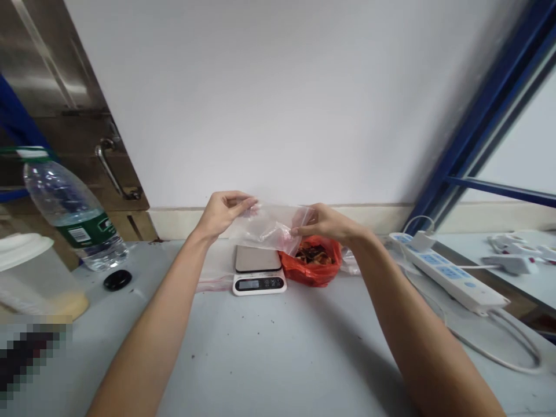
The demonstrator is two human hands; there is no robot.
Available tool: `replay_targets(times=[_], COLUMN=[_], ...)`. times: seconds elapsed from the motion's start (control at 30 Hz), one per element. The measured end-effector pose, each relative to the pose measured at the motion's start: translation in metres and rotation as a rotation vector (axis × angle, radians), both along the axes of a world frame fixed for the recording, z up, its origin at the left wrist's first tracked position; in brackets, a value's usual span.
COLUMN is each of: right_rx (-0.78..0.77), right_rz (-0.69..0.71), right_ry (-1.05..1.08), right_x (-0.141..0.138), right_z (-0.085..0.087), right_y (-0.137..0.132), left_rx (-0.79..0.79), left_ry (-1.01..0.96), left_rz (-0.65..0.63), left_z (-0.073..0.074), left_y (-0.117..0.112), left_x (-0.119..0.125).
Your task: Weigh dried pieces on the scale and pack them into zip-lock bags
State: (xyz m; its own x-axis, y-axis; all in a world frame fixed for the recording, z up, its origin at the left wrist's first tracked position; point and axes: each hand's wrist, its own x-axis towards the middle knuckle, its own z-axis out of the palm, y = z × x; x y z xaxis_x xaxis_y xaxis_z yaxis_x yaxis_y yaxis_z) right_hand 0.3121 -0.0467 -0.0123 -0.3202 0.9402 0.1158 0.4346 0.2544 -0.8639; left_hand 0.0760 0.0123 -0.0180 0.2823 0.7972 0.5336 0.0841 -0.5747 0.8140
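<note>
Between my two hands a clear plastic bag (267,227) is stretched above the table. My left hand (225,213) pinches its left side, and my right hand (320,223) grips its right side with thumb and fingers. Below the bag stands a small white digital scale (259,282) with a grey weighing plate; its display is too small to read. Right beside the scale sits an open red plastic bag (313,273) holding dark brown dried pieces, partly under my right hand. More clear plastic bags (215,278) lie flat at the scale's left.
At the left stand a large water bottle (82,226) and a lidded plastic container (32,278), with a black round object (117,280) near them. A white power strip (452,275) with looping cables lies at the right. The wall (278,104) rises behind the table.
</note>
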Motion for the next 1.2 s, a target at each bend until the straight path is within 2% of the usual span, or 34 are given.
replay_targets(times=[0.07,0.2,0.27,0.33,0.5,0.57,0.63,0.73,0.8,0.87,0.93,1.0,1.1,1.2], right_rx=[-0.037,0.005,-0.002,-0.016,0.005,0.070,0.221,0.515,0.635,0.655,0.617,0.557,0.486,0.476], right_rz=[-0.010,-0.104,-0.084,-0.035,0.032,-0.026,-0.122,-0.158,-0.064,0.082,0.216,0.303,0.359,0.368], right_ry=[0.108,0.278,0.288,0.261,0.180,0.136,0.019,-0.325,-0.633,-0.904,-1.047,-1.096,-1.130,-1.127], right_x=[-0.011,-0.038,-0.048,-0.054,-0.065,-0.075,-0.090,-0.121,-0.143,-0.161,-0.172,-0.177,-0.176,-0.174], right_z=[-0.006,-0.018,-0.021,-0.022,-0.025,-0.027,-0.029,-0.034,-0.040,-0.048,-0.057,-0.065,-0.075,-0.083], right_y=[0.003,0.009,0.010,0.011,0.023,0.030,0.035,0.032,0.024,0.014,0.006,0.002,0.000,0.000], left_rx=[0.027,0.108,0.199,0.256,0.183,0.107,0.014,-0.110,-0.192,-0.278,-0.356,-0.415,-0.451,-0.429], left_ry=[0.005,0.140,0.215,0.260,0.279,0.270,0.259,0.271,0.322,0.404,0.506,0.613,0.764,0.913], left_rz=[0.098,0.369,0.496,0.553,0.455,0.446,0.473,0.482,0.429,0.331,0.208,0.092,-0.036,-0.085], left_z=[-0.003,-0.010,-0.012,-0.014,-0.018,-0.021,-0.026,-0.033,-0.036,-0.037,-0.037,-0.037,-0.040,-0.048], left_y=[0.002,0.005,0.006,0.007,0.013,0.019,0.026,0.035,0.037,0.036,0.032,0.030,0.031,0.035], left_x=[-0.007,-0.022,-0.029,-0.037,-0.062,-0.076,-0.093,-0.122,-0.138,-0.147,-0.150,-0.145,-0.130,-0.111])
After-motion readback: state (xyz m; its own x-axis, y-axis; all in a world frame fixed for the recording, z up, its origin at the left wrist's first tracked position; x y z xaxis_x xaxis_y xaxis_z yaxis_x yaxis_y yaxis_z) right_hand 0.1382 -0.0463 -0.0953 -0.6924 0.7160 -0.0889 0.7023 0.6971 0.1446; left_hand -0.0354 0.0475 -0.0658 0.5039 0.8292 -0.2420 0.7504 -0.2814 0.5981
